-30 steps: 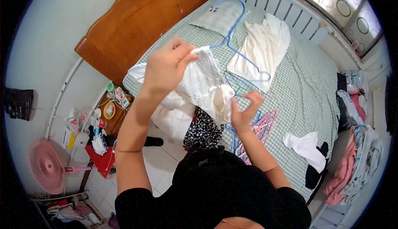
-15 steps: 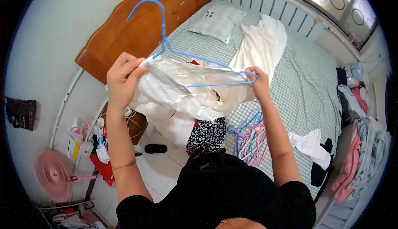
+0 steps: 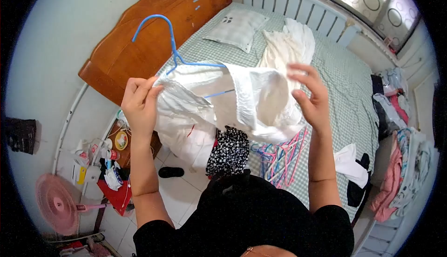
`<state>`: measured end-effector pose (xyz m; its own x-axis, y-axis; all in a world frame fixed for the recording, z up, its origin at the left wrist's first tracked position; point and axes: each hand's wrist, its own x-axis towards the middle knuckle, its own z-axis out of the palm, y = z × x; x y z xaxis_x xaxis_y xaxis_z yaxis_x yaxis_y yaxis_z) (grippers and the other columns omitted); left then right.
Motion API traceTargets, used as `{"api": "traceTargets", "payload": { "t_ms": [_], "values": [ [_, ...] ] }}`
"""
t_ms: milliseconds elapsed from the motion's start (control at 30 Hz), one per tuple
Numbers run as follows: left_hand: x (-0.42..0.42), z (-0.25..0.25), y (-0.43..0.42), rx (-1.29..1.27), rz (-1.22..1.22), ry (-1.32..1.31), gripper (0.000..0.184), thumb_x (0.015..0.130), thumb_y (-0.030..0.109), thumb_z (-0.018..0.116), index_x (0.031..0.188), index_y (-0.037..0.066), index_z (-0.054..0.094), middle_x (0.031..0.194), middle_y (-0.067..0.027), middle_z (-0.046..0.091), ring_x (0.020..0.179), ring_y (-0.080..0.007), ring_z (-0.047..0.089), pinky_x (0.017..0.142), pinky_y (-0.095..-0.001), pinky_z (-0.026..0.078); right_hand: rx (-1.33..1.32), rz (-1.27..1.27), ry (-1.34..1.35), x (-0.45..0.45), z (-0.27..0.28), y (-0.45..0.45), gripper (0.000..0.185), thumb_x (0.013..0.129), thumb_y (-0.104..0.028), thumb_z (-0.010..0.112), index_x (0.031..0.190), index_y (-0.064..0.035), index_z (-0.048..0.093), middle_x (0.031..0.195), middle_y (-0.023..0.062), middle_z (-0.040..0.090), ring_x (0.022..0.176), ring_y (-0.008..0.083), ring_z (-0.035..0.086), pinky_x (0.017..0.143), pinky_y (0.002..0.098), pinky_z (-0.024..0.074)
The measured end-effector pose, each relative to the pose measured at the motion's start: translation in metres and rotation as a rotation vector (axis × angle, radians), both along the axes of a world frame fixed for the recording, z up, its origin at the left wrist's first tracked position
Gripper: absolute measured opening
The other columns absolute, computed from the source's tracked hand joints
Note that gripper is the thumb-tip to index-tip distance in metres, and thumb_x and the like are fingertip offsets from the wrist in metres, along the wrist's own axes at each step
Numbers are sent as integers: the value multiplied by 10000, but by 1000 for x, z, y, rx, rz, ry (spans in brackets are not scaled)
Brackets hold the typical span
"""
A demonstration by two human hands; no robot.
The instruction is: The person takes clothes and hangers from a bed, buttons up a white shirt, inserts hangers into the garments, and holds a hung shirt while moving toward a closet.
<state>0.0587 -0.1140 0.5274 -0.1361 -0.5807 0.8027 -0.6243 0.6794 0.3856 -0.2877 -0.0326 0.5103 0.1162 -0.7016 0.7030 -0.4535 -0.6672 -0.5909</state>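
Note:
A white garment [image 3: 186,103] hangs spread between my hands, with a blue hanger [image 3: 173,40] inside it. The hanger's hook rises above the neckline, and its right end is hidden under the cloth. My left hand [image 3: 141,102] pinches the garment's left shoulder close to the hanger. Beside the garment's right side, my right hand [image 3: 311,96] has its fingers apart, holding nothing. Below the garment, a black-and-white patterned cloth [image 3: 228,152] lies at the bed's near edge, next to a pile of blue and pink hangers [image 3: 279,161].
On the checked bed [image 3: 344,89] lie a pillow [image 3: 237,28], a cream garment [image 3: 279,50] and a white cloth [image 3: 351,166] over a black one. Folded clothes [image 3: 389,178] hang at the right. A pink fan [image 3: 58,204] stands left, and a black slipper [image 3: 171,172] is on the floor.
The hanger's right arm has gone under the garment's right shoulder. My right hand has let go and moved right, its fingers now spread. My left hand keeps its hold.

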Motion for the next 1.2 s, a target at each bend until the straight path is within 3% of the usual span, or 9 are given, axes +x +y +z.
{"api": "traceTargets", "payload": {
  "t_ms": [67,167,267,533,700,900,1000,1100,1200],
  "values": [
    [-4,-1,8,15,-40,16,186,700,-11,693,883,20,671,736,-43,502,642,-156,500,565,-248,401,-135,-313,232,-3,-3,-6,492,712,-176,712,1166,-64,562,1294,133,452,1137,294,464,942,356,384],
    [-6,-9,29,-67,-60,-66,228,644,-28,715,860,34,678,732,-45,501,635,-158,502,552,-253,407,30,-215,313,-3,-26,-4,395,711,-198,704,1072,-71,607,905,93,579,867,277,556,739,359,440],
    [6,-27,58,16,-43,-93,284,573,-34,729,840,50,684,725,-46,504,630,-167,511,536,-254,410,219,-24,375,-10,-45,18,243,727,-222,691,915,-75,645,700,44,527,636,243,539,557,335,418],
    [48,-67,103,446,-148,314,219,589,52,725,797,19,666,734,-68,538,659,-181,516,552,-254,393,176,78,346,7,-18,56,209,718,-259,696,733,-54,657,626,48,570,500,176,559,417,280,385],
    [50,-88,33,376,-15,129,179,640,-58,650,810,-4,639,732,-61,522,642,-155,491,555,-244,385,244,-115,332,32,-39,1,165,692,-212,725,729,-73,644,612,40,526,513,200,516,460,293,390],
    [43,-219,-121,517,93,174,189,732,70,696,906,12,653,790,-77,547,718,-207,558,649,-283,439,497,-397,102,63,-167,-134,138,749,-130,688,809,-15,640,670,96,536,586,219,528,570,295,423],
    [36,-305,-200,564,70,140,239,755,81,676,984,31,634,910,-105,541,835,-252,562,717,-316,463,348,-542,90,70,-264,-206,144,755,-94,661,891,-50,644,831,110,576,761,267,562,698,332,445],
    [25,-361,-232,346,266,53,285,778,86,652,1056,45,598,971,-130,522,917,-288,534,777,-340,457,314,-686,194,76,-343,-223,174,761,-48,619,932,-79,633,927,131,578,885,309,540,775,377,433],
    [32,-423,-210,653,221,110,246,815,102,616,1046,41,559,935,-139,510,881,-308,510,789,-372,432,599,-620,162,95,-405,-197,146,766,-43,604,909,-67,627,911,139,578,904,326,537,779,384,433]
  ]
}}
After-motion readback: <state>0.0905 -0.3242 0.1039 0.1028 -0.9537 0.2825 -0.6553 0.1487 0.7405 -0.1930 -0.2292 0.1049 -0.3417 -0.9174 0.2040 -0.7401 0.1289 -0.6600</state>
